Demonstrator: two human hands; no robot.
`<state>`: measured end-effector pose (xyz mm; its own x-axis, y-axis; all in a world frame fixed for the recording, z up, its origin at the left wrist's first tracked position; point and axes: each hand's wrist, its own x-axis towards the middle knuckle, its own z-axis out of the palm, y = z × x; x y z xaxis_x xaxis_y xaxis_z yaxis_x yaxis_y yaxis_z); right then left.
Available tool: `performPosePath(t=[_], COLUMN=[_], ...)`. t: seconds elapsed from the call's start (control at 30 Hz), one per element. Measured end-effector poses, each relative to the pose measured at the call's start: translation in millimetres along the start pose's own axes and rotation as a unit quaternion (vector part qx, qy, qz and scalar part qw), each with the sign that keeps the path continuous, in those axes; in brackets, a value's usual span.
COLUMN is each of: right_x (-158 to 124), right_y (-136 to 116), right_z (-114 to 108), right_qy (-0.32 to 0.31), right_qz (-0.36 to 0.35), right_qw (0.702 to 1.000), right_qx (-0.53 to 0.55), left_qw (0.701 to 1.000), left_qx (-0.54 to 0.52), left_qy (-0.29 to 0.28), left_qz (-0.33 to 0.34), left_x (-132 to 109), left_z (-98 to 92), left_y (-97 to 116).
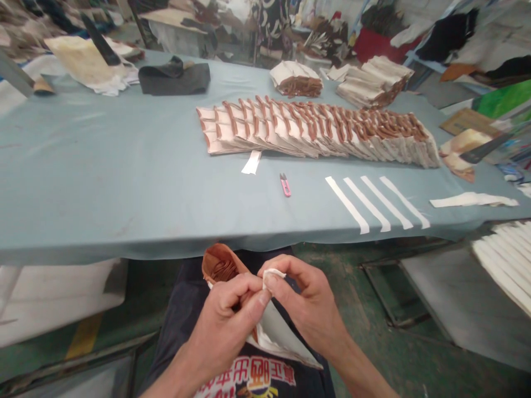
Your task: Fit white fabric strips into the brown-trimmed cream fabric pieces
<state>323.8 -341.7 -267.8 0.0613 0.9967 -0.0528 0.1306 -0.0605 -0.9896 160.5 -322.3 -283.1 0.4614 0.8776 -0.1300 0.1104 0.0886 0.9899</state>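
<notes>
Over my lap lies a brown and cream piece of leather or fabric (286, 331), its brown end (213, 255) curled open beyond my left hand. My left hand (232, 312) is closed, thumb and forefinger pinching the upper edge of this piece. Close against it, my right hand (311, 301) pinches a small white strip (274, 272) that folds over the forefinger. The fingertips of both hands nearly meet. My fingers hide how the strip and the edge sit together.
On the blue-grey covered table (124, 182) lie pink thread snips (285, 186), several white strips (348, 205) and a long overlapping row of brown and cream pieces (265, 124). Behind stand more stacks (295, 77) and a dark folded cloth (174, 77). White-topped stand (504, 260) at right.
</notes>
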Motion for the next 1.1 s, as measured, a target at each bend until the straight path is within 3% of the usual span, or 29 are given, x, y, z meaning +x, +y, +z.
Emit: performPosePath(t=[0.27, 0.43, 0.73, 0.9, 1.1], right_x=[4.3, 6.7, 4.6, 1.5, -4.5], right_y=[2.2, 5.5, 12.3, 20.8, 19.9], right_z=[-2.0, 0.0, 4.9, 9.9, 35.3], right_qy=[-0.036, -0.022, -0.023, -0.031, 0.055], right_qz=[0.059, 0.082, 0.105, 0.077, 0.077], right_qw=[0.997, 0.995, 0.986, 0.995, 0.990], right_qx=[0.019, 0.061, 0.125, 0.057, 0.104], left_qw=[0.995, 0.992, 0.994, 0.995, 0.996], left_qx=[-0.061, -0.074, -0.070, -0.058, -0.047], left_qy=[-0.032, -0.027, 0.026, 0.065, 0.070], left_qz=[-0.074, -0.094, -0.076, -0.052, -0.030], left_x=[-5.2, -5.9, -3.4, -4.4, -5.9], left_z=[-5.6, -8.5, -9.1, -8.5, -5.7], left_y=[-2.1, -5.7, -10.0, -8.4, -10.4])
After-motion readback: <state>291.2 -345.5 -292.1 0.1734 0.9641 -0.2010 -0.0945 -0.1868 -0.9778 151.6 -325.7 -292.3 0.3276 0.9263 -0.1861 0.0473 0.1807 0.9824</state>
